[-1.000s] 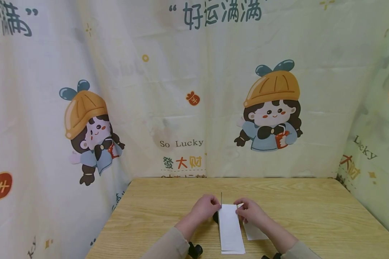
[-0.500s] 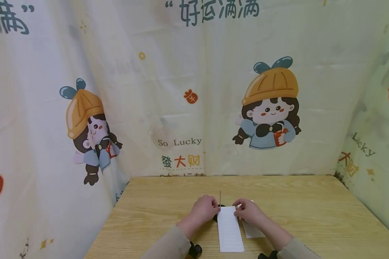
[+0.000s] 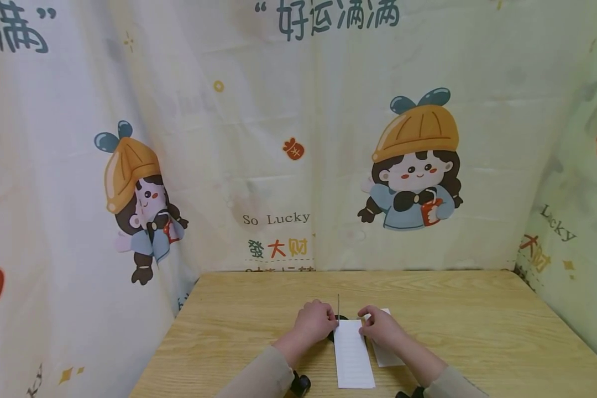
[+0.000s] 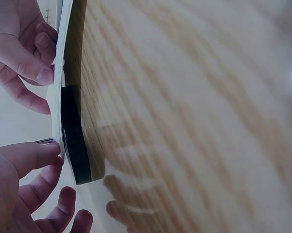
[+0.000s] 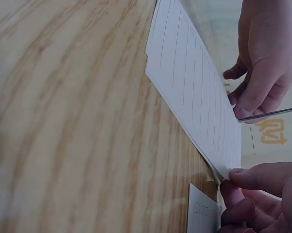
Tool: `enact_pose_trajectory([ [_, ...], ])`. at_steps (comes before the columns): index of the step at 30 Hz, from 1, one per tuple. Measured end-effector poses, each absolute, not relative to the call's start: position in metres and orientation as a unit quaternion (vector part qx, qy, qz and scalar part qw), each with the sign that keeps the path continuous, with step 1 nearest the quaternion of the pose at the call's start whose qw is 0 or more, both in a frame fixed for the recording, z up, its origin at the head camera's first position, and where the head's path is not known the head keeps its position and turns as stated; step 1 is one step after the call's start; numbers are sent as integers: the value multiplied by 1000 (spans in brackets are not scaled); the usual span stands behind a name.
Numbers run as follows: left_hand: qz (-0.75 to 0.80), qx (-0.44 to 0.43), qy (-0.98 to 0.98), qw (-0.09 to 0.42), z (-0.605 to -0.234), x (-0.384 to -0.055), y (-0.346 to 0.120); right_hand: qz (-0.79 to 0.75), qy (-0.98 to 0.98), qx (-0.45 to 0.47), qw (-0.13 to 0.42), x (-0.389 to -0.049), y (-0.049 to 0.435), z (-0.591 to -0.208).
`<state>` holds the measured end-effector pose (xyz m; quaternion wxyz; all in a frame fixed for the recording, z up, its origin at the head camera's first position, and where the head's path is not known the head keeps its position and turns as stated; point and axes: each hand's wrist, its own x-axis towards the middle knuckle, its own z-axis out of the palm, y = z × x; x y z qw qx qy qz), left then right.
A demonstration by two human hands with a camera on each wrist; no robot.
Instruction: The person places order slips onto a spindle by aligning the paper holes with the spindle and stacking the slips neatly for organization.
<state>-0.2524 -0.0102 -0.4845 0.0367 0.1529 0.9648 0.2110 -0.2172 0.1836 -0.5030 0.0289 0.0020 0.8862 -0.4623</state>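
Note:
A stack of white lined paper slips [image 3: 353, 356] lies lengthwise on the wooden table [image 3: 477, 331]. Its far end rests on a small black base [image 4: 75, 141] that carries an upright metal spike [image 3: 338, 304]. My left hand [image 3: 315, 323] pinches the far left corner of the slips right beside the spike [image 5: 272, 114]. On the far right corner, my right hand [image 3: 378, 327] pinches the paper [image 5: 194, 97] between thumb and fingers [image 5: 262, 194]. Seen edge-on in the left wrist view, the slips [image 4: 58, 97] sit flat against the base.
A second white slip [image 3: 389, 356] lies on the table under my right forearm, also seen as a printed slip [image 5: 201, 213]. A printed cartoon curtain [image 3: 298, 166] closes in the table at the back and both sides. Black wrist cameras [image 3: 298, 383] show at the bottom edge.
The slips have come down from a slightly raised position to lie flat on the base and table. Both hands stayed at the far corners and barely moved in the last half second.

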Motion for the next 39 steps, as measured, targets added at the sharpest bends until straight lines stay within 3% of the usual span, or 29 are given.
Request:
enact_pose_trajectory([
  [14, 262, 146, 952, 56, -488, -252, -18, -427, 904, 4, 28, -215, 194, -496],
  [28, 240, 198, 945, 104, -489, -250, -35, -378, 924, -53, 1, -209, 245, -490],
  [39, 228, 216, 941, 124, -493, -253, -42, -363, 929, -56, 41, -219, 259, -491],
])
